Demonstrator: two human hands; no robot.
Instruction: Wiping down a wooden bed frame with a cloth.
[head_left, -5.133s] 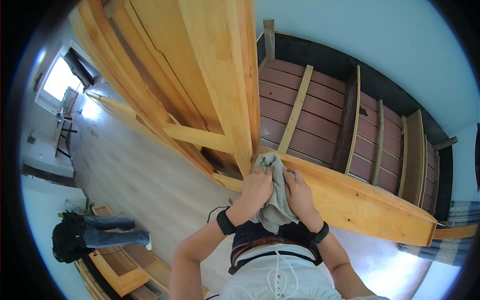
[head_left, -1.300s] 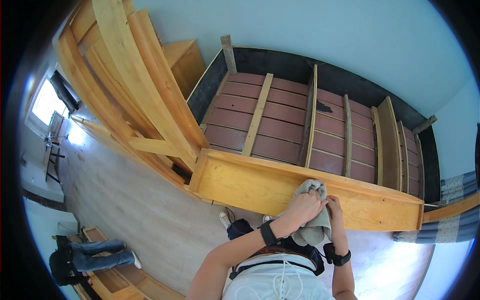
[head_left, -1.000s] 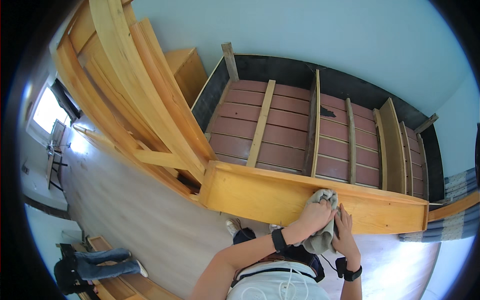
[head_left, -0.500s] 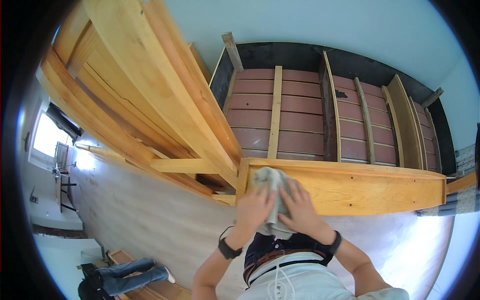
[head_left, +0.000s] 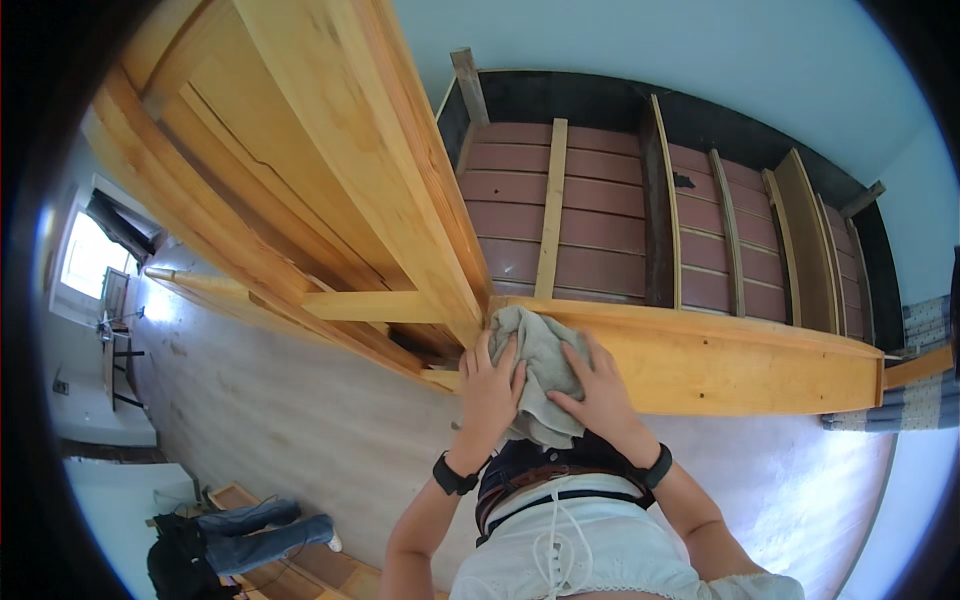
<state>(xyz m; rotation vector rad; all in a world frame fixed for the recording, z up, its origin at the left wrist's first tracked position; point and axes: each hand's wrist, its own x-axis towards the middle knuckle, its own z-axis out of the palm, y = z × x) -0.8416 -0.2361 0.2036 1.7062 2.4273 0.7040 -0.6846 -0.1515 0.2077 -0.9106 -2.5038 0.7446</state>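
A grey-green cloth [head_left: 543, 352] lies bunched over the top edge and front face of the wooden side rail [head_left: 740, 362], right at the rail's left end. My left hand [head_left: 489, 392] grips the cloth's left side, close to the corner where the rail meets the tall wooden bed end [head_left: 385, 170]. My right hand [head_left: 603, 397] holds its right side, fingers spread over the folds and pointing up toward the rail. Between the hands, the lower part of the cloth hangs down in front of my waist. Parts of the fingertips sink into the folds.
Behind the rail, the bed frame's inside shows reddish slats [head_left: 600, 238], wooden dividers [head_left: 660, 200] and dark side boards [head_left: 560, 98]. A person in jeans [head_left: 265, 530] is at the lower left beside wooden boards [head_left: 300, 572]. Patterned fabric [head_left: 925, 330] hangs at the right.
The cloth has shifted left along the rail to the corner by the bed end. My hands have moved farther apart on it. The view has shifted slightly.
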